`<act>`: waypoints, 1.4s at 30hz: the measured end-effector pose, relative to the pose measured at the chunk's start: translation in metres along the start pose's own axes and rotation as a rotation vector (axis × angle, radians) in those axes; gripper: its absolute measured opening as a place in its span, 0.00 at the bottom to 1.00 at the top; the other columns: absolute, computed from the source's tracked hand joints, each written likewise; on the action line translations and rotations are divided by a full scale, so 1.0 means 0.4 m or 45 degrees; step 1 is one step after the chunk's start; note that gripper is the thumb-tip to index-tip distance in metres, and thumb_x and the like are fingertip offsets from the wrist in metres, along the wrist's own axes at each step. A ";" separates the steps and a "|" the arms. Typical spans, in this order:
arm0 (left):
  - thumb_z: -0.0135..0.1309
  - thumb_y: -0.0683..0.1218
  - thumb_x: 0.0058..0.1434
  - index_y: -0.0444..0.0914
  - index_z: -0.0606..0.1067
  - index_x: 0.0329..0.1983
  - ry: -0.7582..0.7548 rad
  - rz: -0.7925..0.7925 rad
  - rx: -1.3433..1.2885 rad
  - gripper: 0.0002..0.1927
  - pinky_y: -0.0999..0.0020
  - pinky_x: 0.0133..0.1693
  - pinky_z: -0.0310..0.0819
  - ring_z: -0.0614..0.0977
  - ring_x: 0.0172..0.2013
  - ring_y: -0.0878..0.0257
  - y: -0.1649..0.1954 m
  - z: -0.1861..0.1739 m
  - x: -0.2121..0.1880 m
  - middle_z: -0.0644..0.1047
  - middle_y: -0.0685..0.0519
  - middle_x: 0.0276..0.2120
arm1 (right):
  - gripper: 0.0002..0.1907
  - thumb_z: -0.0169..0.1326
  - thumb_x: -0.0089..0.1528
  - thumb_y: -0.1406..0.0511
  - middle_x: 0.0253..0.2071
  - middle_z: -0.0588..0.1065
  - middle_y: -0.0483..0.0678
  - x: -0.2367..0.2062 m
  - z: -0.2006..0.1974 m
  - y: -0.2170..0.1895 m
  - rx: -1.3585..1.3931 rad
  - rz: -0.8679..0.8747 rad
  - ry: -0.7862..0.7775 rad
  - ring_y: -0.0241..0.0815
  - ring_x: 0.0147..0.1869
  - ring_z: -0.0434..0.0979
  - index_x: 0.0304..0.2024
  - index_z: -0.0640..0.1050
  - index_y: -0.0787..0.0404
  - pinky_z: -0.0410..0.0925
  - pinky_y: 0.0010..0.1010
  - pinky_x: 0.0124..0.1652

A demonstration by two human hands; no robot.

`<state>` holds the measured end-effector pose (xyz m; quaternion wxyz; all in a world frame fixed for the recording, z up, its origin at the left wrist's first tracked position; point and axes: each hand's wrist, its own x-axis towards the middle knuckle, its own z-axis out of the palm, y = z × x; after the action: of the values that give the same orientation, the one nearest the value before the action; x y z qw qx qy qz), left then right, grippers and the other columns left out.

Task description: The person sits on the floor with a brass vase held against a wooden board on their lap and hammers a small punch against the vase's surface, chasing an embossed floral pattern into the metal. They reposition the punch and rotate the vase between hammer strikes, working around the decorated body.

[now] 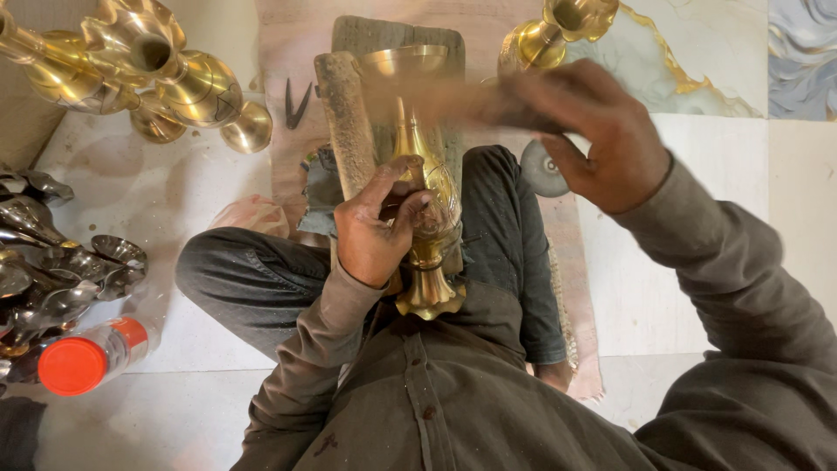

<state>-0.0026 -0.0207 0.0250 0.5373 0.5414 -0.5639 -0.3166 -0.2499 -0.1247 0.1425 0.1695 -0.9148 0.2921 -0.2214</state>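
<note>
left hand (377, 228) grips brass vase (425, 196) lying on wood block (349, 122) over lap. right hand (602, 135) raised w/ blurred tool (453, 100) above vase. more brass vases (139, 74) top left, dark metal pieces (52, 270) & red-capped bottle (87, 358) at left.

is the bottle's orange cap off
No, the orange cap sits on the bottle lying on the floor at the left.

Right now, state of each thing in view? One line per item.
Brass vase: lying lengthwise on the lap, against a wooden block.
Left hand: gripping the vase's middle.
Right hand: raised, holding a motion-blurred tool; kind unclear.
Finished brass vases: lying on their sides, upper left.
Plastic bottle: on its side, orange cap on.
Dark metal pieces: piled at left.
</note>
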 end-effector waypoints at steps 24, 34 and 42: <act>0.63 0.39 0.68 0.34 0.71 0.64 -0.279 0.117 -0.458 0.23 0.68 0.49 0.84 0.86 0.45 0.62 -0.077 -0.084 0.064 0.83 0.46 0.45 | 0.37 0.62 0.57 0.72 0.49 0.71 0.57 -0.192 0.173 -0.009 -0.234 0.306 -0.049 0.54 0.49 0.75 0.70 0.70 0.55 0.72 0.41 0.47; 0.66 0.43 0.61 0.39 0.74 0.62 -0.856 0.338 -0.049 0.26 0.66 0.46 0.86 0.88 0.43 0.58 -0.060 -0.055 0.156 0.83 0.45 0.49 | 0.36 0.61 0.59 0.73 0.52 0.72 0.56 -0.285 0.263 -0.043 0.046 0.580 0.179 0.52 0.51 0.78 0.70 0.70 0.55 0.74 0.39 0.48; 0.66 0.43 0.59 0.39 0.74 0.62 -0.953 0.323 0.031 0.27 0.66 0.47 0.85 0.88 0.43 0.59 -0.021 -0.062 0.182 0.84 0.47 0.46 | 0.36 0.59 0.57 0.76 0.49 0.73 0.57 -0.279 0.218 -0.023 -0.186 0.579 0.045 0.51 0.48 0.78 0.68 0.73 0.54 0.76 0.35 0.46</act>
<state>0.0352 -0.0861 0.0419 0.3229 0.3210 -0.7869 -0.4165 -0.2835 -0.0339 0.0387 0.1431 -0.8314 0.5088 -0.1717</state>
